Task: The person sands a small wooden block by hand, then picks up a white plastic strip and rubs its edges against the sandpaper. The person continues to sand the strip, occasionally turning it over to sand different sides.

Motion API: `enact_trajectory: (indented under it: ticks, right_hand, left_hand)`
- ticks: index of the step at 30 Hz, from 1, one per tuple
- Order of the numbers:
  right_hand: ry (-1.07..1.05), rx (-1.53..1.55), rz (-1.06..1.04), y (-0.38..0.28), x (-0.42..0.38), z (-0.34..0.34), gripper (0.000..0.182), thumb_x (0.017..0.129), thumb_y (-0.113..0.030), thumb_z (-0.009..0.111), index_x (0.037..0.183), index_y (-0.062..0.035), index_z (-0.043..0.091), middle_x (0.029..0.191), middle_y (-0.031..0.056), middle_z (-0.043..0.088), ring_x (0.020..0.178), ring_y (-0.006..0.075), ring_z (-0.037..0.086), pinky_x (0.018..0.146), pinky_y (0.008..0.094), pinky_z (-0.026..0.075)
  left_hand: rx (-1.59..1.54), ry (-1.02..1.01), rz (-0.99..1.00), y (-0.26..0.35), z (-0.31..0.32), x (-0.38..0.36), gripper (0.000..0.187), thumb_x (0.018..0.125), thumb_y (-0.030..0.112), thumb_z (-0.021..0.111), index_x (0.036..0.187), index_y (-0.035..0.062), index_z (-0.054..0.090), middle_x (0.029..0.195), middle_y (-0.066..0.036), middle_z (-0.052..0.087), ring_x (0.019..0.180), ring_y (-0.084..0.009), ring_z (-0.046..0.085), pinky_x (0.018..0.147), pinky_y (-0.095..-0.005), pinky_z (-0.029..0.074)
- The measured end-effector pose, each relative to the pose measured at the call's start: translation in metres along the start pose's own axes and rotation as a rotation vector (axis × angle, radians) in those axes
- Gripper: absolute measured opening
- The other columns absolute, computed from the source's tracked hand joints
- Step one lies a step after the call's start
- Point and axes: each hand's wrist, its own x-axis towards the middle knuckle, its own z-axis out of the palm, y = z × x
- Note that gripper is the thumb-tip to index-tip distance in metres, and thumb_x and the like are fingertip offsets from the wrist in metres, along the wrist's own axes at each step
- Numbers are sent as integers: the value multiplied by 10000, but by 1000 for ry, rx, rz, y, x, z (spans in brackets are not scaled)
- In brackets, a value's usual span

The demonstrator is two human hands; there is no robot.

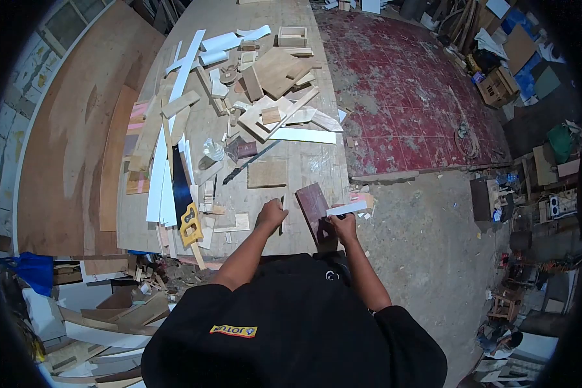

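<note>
My left hand [273, 215] is closed at the near part of the wooden workbench [304, 236], around a thin dark stick-like tool [282, 226]. My right hand [343, 226] grips one end of a small white strip [347, 208], which points to the right. Beside that hand, a dark reddish-brown board [313, 205] lies slanted near the bench's right edge. A square light wooden piece [267, 174] rests beyond my left hand. Farther left lies a saw with a yellow handle [190, 224].
Wood offcuts [278, 74] and long white strips [191, 61] crowd the bench's far half. A clear plastic bag [212, 152] sits left of centre. Large boards [71, 142] lean at the left. Scrap wood [116, 317] is piled below the bench at the lower left.
</note>
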Motion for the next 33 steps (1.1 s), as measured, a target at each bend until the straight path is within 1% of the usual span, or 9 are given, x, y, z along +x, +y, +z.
enact_trajectory:
  ticks: [6, 11, 13, 15, 19, 21, 24, 28, 33]
  right_hand:
    - [24, -193, 35, 10, 0, -8, 225, 809, -65, 677, 1026, -4, 673, 792, 83, 676, 705, 166, 653, 642, 307, 515]
    - [85, -377, -22, 16, 2, -7, 271, 782, -132, 724, 1029, -22, 698, 853, 146, 712, 759, 231, 695, 690, 346, 532]
    - [110, -428, -13, 16, 1, -6, 281, 772, -148, 735, 1015, -11, 699, 873, 165, 713, 791, 258, 701, 710, 358, 537]
    - [135, -478, -3, 11, -3, -3, 294, 762, -164, 746, 1002, -1, 699, 892, 184, 714, 823, 286, 708, 729, 369, 542]
    - [150, -659, -116, 2, -4, 10, 258, 761, -180, 752, 922, 17, 708, 890, 200, 707, 809, 314, 705, 709, 392, 547]
    - [131, -617, -157, 0, 5, 18, 267, 758, -205, 755, 891, 23, 710, 886, 207, 701, 810, 340, 697, 711, 413, 544]
    - [74, -759, -326, 2, 26, 32, 209, 769, -157, 715, 856, 27, 671, 822, 232, 642, 804, 415, 634, 719, 476, 506]
    - [59, -803, -355, -3, 35, 40, 171, 768, -117, 678, 875, -6, 605, 839, 220, 605, 812, 422, 608, 726, 479, 493]
    - [108, -719, -525, 3, 10, 28, 174, 735, -87, 675, 861, -24, 572, 853, 201, 601, 820, 415, 594, 733, 477, 484]
  left_hand:
    - [-536, 105, 99, -11, -9, 39, 158, 847, 170, 708, 843, 64, 591, 692, -5, 578, 650, -90, 529, 572, -278, 436]
    - [-387, 376, -23, -21, -37, 90, 220, 799, 239, 723, 885, 51, 646, 805, -108, 708, 709, -236, 683, 688, -350, 535]
    - [-365, 288, -102, 7, -63, 67, 229, 790, 210, 717, 952, 66, 643, 923, -112, 692, 848, -277, 668, 775, -386, 528]
    - [102, 537, 64, 13, -60, 57, 320, 763, 190, 726, 1048, 93, 620, 1073, -116, 629, 1024, -307, 596, 877, -426, 487]
    - [249, 192, 341, 33, -33, 36, 524, 758, 215, 732, 1225, 68, 548, 1232, -135, 548, 1176, -325, 504, 980, -447, 429]
    - [320, 95, 524, 53, -15, 13, 821, 714, 338, 777, 1380, 21, 416, 1406, -185, 432, 1327, -357, 382, 1070, -511, 348]
    - [469, -190, 356, 79, 12, 0, 1243, 573, 496, 831, 1489, -18, 167, 1557, -227, 160, 1437, -434, 140, 1095, -690, 155]
    - [510, -221, 270, 81, 27, -9, 1321, 583, 485, 820, 1512, 0, 15, 1592, -193, -4, 1450, -444, 46, 1068, -739, 94]
    - [541, -221, 254, 79, 26, -11, 1307, 587, 502, 802, 1520, 20, 24, 1600, -171, -17, 1453, -443, 26, 1066, -744, 47]
